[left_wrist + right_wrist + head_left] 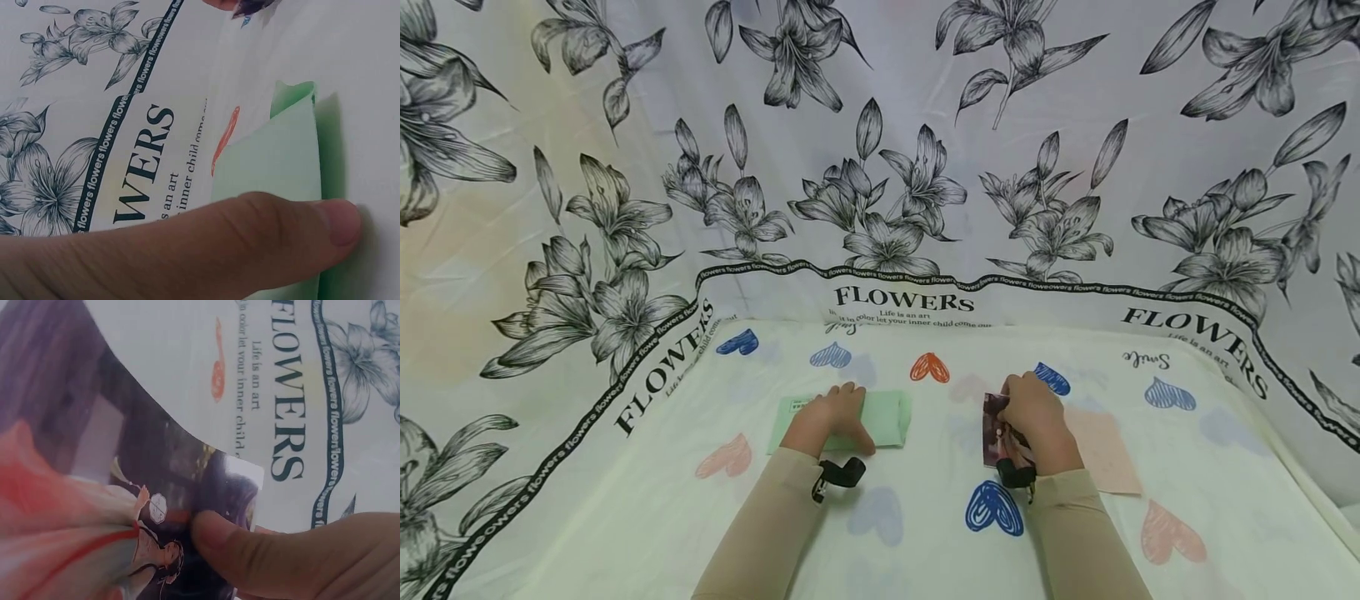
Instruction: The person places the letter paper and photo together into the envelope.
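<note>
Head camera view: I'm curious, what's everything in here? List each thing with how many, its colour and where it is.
Green envelope: 1, pale green, under the left hand
Picture card: 1, dark purple with a dressed figure, in the right hand
Pink paper: 1, pale pink, just right of the right hand, partly hidden
White cloth: 1, white, beneath everything
Printed hearts: several, blue, pink and one red, across that cloth
FLOWERS lettering: 3, black, left, centre and right
Lily drawings: many, black and grey, on the hanging backdrop
Wrist devices: 2, black, one per wrist
Sleeves: 2, beige, both forearms
Left hand: 1, bare, centre-left
Right hand: 1, bare, centre-right
</note>
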### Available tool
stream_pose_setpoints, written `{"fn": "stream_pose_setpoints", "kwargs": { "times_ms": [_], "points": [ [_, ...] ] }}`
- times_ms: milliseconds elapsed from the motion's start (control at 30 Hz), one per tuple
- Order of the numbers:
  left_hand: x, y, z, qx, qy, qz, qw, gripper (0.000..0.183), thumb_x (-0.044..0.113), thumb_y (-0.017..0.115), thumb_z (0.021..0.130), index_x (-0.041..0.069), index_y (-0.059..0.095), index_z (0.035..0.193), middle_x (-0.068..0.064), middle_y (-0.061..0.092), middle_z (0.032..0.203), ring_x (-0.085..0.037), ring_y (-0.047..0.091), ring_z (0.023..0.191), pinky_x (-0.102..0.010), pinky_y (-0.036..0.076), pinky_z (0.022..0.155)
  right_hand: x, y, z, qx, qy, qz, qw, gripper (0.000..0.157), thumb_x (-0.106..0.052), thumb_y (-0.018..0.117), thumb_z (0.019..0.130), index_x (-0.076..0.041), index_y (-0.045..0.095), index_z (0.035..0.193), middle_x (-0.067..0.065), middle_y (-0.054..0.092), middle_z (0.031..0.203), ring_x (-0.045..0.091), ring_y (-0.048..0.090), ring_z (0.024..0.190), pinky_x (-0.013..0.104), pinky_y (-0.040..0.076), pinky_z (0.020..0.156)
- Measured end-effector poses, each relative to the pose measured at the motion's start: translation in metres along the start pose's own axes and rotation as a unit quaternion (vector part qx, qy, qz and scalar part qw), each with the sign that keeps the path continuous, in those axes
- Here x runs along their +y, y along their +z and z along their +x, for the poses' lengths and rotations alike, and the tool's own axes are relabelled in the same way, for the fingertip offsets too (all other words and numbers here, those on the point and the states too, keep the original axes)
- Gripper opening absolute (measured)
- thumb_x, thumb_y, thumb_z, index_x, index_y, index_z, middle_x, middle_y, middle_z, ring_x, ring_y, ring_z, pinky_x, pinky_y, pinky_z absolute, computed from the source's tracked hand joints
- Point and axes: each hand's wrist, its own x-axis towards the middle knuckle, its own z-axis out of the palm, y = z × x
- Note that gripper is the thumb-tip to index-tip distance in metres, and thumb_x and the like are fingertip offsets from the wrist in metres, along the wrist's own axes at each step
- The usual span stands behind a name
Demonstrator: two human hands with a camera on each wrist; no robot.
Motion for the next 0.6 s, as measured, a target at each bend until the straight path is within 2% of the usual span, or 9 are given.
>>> {"fn": "stream_pose_setpoints", "kwargs": {
  "times_ms": [67,133,300,400,600],
  "points": [
    [0.000,-0.001,0.000,-0.002,-0.002,-0.001,1.0000,0.114,0.043,0.090,0.071,-0.001,0.033,0.158,-0.022,0.029,0.163,-0.045,0.024,0.150,-0.064,0.023,0.118,0.002,-0.002,0.002,0.010,0.008,0.001,1.000,0.022,-0.010,0.074,0.091,-0.002,0.068,0.111,0.018,0.059,0.105,0.032,0.061,0.088,0.051,0.056,0.072],
    [-0.001,-0.001,-0.001,-0.002,-0.003,0.000,1.0000,0.114,0.042,0.091,0.071,-0.001,0.032,0.159,-0.022,0.029,0.163,-0.046,0.023,0.150,-0.065,0.023,0.117,0.002,-0.006,0.002,0.016,0.016,0.008,1.000,0.019,-0.009,0.070,0.095,-0.002,0.068,0.112,0.018,0.062,0.107,0.032,0.062,0.087,0.050,0.055,0.070],
    [-0.002,-0.002,-0.001,0.000,0.000,0.006,1.0000,0.113,0.039,0.091,0.070,-0.001,0.033,0.158,-0.022,0.033,0.160,-0.045,0.028,0.148,-0.065,0.027,0.115,0.005,-0.013,0.001,0.030,0.042,0.041,0.998,0.021,-0.011,0.063,0.100,0.001,0.062,0.117,0.021,0.066,0.108,0.033,0.063,0.088,0.050,0.055,0.071],
    [-0.001,-0.003,-0.002,0.002,0.001,0.009,1.0000,0.110,0.041,0.090,0.070,-0.002,0.036,0.156,-0.022,0.038,0.156,-0.043,0.036,0.142,-0.064,0.030,0.114,0.008,-0.016,0.000,0.036,0.047,0.062,0.996,0.022,-0.011,0.060,0.102,0.005,0.059,0.117,0.024,0.065,0.108,0.037,0.063,0.091,0.051,0.054,0.074],
    [-0.001,-0.006,-0.001,0.014,0.001,0.026,0.9996,0.097,0.046,0.086,0.074,0.001,0.045,0.150,-0.020,0.050,0.139,-0.039,0.049,0.126,-0.060,0.033,0.114,0.011,-0.018,-0.003,0.019,0.050,0.152,0.987,0.029,-0.006,0.054,0.101,0.012,0.054,0.124,0.028,0.061,0.109,0.036,0.059,0.089,0.046,0.053,0.072]
  ]
}}
